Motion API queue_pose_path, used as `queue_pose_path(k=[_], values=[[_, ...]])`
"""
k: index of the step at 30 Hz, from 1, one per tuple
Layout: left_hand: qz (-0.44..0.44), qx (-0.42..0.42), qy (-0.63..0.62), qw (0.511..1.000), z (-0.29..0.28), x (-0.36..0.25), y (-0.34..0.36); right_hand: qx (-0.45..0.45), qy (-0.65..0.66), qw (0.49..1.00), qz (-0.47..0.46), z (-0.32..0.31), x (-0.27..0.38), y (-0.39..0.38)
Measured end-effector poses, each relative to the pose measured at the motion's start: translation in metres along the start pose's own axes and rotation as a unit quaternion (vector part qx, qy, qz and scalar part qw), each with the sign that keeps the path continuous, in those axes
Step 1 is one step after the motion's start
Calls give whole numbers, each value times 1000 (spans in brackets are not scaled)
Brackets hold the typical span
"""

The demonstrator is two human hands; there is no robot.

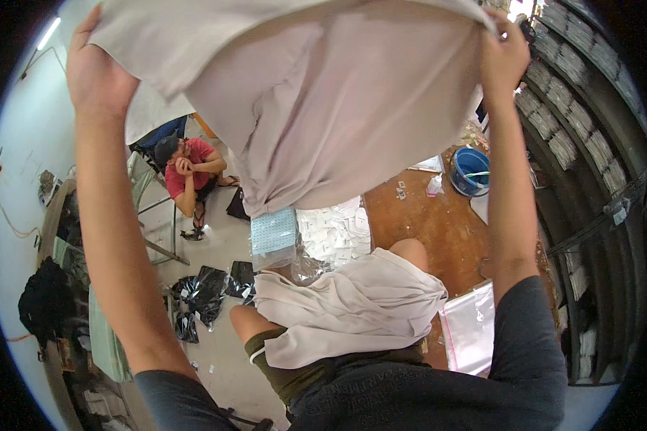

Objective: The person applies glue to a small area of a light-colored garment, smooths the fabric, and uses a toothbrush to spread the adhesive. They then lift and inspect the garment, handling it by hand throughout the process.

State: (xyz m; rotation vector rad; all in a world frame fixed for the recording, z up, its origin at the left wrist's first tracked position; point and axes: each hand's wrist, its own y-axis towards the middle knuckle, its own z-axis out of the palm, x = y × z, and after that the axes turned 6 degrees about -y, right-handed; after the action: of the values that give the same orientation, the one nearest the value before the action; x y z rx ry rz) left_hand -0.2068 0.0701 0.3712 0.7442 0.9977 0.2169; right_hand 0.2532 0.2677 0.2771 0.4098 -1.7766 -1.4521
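Note:
A large light beige cloth (352, 108) is spread out and raised in front of me with both arms stretched up. My left hand (102, 82) is closed on its upper left edge; the thumb shows and most fingers are hidden behind the fabric. At the upper right, my right hand (505, 57) pinches the other corner. The cloth hangs in folds, with its lower end bunched above a blue dotted packet (273, 231). More beige fabric (352, 309) lies crumpled across my lap; I cannot tell whether it joins the raised piece.
White labels (334, 233) lie heaped beside the blue packet. Clear plastic sleeves (469, 330) rest on the brown board at right, with a blue bucket (470, 172) farther off. Shelves (589, 122) hold bundles. A person in red (194, 161) sits at left; black plastic bags (205, 291) lie nearer.

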Motion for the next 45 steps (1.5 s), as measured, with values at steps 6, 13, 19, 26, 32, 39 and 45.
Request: queue_pose_path(k=[6,13,19,26,32,39,45], values=[[135,-396,157,895,20,2,-27,172,-223,954,-107,-11,-19,6],[59,-387,29,920,-2,44,-75,206,22,977,54,12,-47,-9],[38,-399,64,914,-7,39,-78,222,239,922,210,-1,-5,1],[95,-229,238,939,43,65,-37,171,157,971,-55,4,182,11],[166,-115,483,852,83,95,-20,428,404,798,-132,5,254,20],[275,-261,494,782,100,67,-16,267,304,909,-100,53,244,-102],[414,-210,453,761,108,31,-25,360,238,901,-47,64,245,-229]])
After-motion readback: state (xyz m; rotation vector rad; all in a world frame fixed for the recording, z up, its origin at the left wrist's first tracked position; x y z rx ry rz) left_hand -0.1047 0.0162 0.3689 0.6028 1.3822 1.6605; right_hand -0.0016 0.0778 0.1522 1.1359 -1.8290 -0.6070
